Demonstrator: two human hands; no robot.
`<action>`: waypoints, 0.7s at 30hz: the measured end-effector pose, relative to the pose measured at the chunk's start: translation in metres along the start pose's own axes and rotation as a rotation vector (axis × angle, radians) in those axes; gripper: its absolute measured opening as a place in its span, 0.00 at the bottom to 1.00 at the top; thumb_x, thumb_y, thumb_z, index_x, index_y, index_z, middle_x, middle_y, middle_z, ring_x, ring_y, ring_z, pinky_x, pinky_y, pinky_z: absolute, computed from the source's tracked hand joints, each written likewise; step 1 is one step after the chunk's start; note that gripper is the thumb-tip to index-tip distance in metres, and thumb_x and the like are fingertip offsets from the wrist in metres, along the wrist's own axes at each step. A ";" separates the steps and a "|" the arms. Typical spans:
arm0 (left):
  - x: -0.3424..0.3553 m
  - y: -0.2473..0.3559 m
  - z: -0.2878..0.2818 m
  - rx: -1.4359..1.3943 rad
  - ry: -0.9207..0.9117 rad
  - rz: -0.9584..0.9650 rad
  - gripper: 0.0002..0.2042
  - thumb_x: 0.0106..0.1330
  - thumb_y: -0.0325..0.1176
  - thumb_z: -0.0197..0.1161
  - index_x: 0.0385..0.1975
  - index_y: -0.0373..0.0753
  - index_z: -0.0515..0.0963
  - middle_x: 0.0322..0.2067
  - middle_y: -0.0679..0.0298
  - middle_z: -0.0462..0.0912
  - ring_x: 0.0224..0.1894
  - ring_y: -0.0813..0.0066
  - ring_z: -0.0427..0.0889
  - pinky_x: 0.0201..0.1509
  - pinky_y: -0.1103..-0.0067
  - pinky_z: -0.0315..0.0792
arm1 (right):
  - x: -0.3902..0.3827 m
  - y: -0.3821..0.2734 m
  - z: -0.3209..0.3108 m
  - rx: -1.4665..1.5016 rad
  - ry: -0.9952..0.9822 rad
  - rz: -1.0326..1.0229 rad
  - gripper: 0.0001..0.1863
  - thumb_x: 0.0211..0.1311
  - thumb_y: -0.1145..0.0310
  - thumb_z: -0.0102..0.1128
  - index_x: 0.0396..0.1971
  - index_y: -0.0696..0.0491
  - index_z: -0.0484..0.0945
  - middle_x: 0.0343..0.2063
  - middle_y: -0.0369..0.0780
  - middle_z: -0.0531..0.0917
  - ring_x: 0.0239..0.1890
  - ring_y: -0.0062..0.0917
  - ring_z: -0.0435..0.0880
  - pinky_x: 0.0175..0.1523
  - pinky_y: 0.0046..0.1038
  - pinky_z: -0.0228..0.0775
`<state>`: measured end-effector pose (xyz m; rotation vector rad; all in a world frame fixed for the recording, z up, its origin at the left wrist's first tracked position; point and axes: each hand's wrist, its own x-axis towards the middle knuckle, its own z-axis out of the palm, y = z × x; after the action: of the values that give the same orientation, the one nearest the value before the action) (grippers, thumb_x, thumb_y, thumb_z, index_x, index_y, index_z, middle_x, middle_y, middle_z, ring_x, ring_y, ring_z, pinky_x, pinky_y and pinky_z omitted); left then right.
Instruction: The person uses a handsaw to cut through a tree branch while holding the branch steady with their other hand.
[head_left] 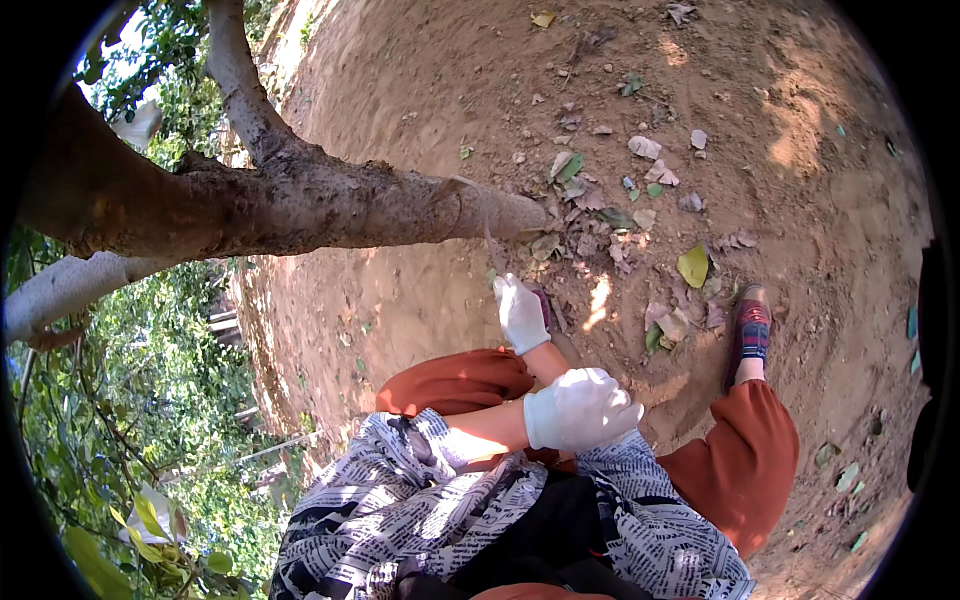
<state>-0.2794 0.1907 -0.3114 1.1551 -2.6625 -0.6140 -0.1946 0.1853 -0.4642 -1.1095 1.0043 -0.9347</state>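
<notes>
A thin pale strip [487,225] loops around the tree trunk [370,205] near its foot and hangs down to my right hand [520,312]. That hand, in a white glove, is closed with its fingertips on the strip's end. My left hand [583,410], also in a white glove, is a fist closer to my body. Whatever it may hold is hidden. The left forearm comes in from the left and passes in front of the right arm, so my arms look crossed. Both hands are apart from the bark.
The trunk forks into thick branches [240,90] at the left. Dry leaves [645,148] and a yellow leaf [692,266] lie on the brown soil [820,250]. My right shoe [750,325] stands on the ground at the right. Green foliage [170,400] fills the left side.
</notes>
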 end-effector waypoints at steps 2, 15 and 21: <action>-0.004 -0.005 0.008 -0.044 0.046 0.024 0.16 0.48 0.32 0.62 0.38 0.39 0.74 0.17 0.68 0.70 0.19 0.71 0.73 0.16 0.76 0.65 | -0.004 0.004 0.000 -0.040 0.002 0.009 0.13 0.63 0.60 0.50 0.33 0.55 0.74 0.21 0.53 0.76 0.28 0.51 0.76 0.28 0.45 0.65; -0.002 -0.007 -0.004 -0.096 0.156 0.008 0.14 0.48 0.30 0.63 0.38 0.41 0.76 0.18 0.68 0.69 0.19 0.72 0.72 0.17 0.77 0.66 | -0.009 0.005 0.021 -0.132 0.009 -0.036 0.15 0.63 0.59 0.50 0.33 0.58 0.75 0.22 0.53 0.78 0.28 0.49 0.77 0.31 0.44 0.67; -0.003 -0.004 -0.004 -0.104 0.158 0.009 0.13 0.49 0.28 0.63 0.37 0.42 0.76 0.18 0.69 0.69 0.19 0.72 0.72 0.17 0.78 0.65 | 0.019 -0.017 0.010 -0.031 0.004 -0.104 0.15 0.64 0.60 0.48 0.32 0.58 0.75 0.22 0.53 0.77 0.29 0.50 0.76 0.30 0.43 0.67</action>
<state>-0.2731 0.1895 -0.3100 1.1133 -2.4722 -0.6246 -0.1811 0.1665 -0.4497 -1.1957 0.9744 -1.0078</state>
